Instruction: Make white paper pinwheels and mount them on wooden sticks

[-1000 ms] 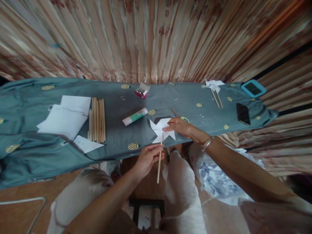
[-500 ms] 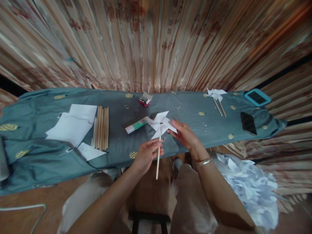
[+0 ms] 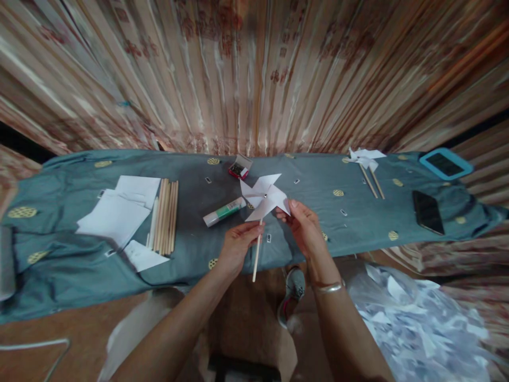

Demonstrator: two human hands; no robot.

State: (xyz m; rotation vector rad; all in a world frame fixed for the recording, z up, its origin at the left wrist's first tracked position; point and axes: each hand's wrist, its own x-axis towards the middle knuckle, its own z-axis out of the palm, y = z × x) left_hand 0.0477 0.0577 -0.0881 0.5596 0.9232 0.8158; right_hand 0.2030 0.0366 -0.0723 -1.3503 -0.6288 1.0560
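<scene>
White, the pinwheel (image 3: 259, 194) stood above the table (image 3: 191, 207); my left hand (image 3: 238, 244) pinched its stick (image 3: 257, 260) at six o'clock, presumably for steadiness, while my right hand (image 3: 305, 228) closed thumb and fingers on the four-o'clock blade (image 3: 280, 199).

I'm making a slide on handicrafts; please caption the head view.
The left hand holds a white paper pinwheel by its wooden stick while the right hand touches one blade, over a patterned cloth.

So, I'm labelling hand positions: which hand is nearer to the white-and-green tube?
Left. The left hand is just nearside of the tube; the right hand is farther off, to its right, touching the pinwheel.
</scene>
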